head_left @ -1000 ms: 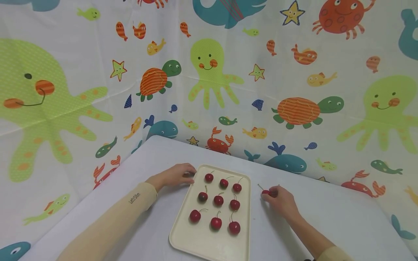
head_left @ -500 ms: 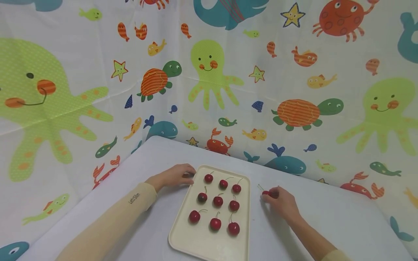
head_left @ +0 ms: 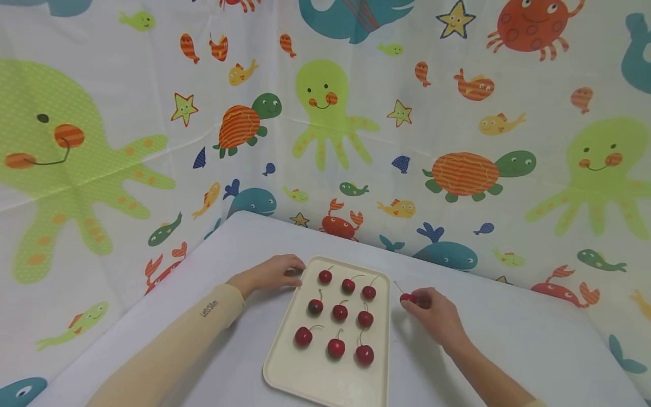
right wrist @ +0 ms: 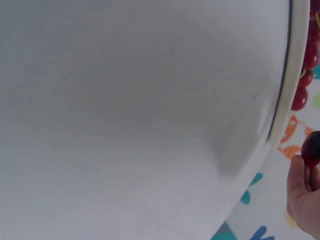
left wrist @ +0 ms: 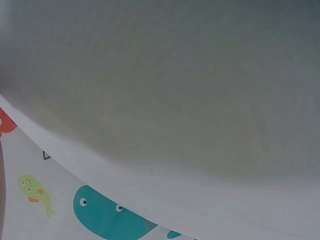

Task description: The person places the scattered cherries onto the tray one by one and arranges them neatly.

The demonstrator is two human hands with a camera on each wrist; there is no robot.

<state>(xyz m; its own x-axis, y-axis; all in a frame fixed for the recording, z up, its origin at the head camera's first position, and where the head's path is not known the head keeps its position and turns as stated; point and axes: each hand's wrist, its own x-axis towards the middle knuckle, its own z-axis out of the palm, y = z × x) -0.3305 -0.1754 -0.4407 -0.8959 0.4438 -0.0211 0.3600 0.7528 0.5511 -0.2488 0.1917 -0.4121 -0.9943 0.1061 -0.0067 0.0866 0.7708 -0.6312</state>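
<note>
A beige rectangular tray [head_left: 325, 384] lies on the white table, with red stemmed cherries [head_left: 340, 312] spaced out in rows on it. At its far left corner, my left hand [head_left: 272, 272] grips the rim between thumb and fingers. Just right of the tray, my right hand [head_left: 436, 315] pinches a single cherry [head_left: 406, 298] above the table, its stem pointing up and to the left. The right wrist view shows this held cherry [right wrist: 311, 149] at the fingertips, near the tray's edge [right wrist: 291, 65]. Neither hand nor tray shows in the left wrist view.
The white tabletop [head_left: 508, 339] extends on both sides of the tray. Behind it hangs a white curtain [head_left: 356, 141] printed with sea animals, meeting the table's back and left edges.
My right hand has moved slightly left toward the tray and up with the cherry. My left hand stays at the tray's rim, and the cherries on the tray have not moved.
</note>
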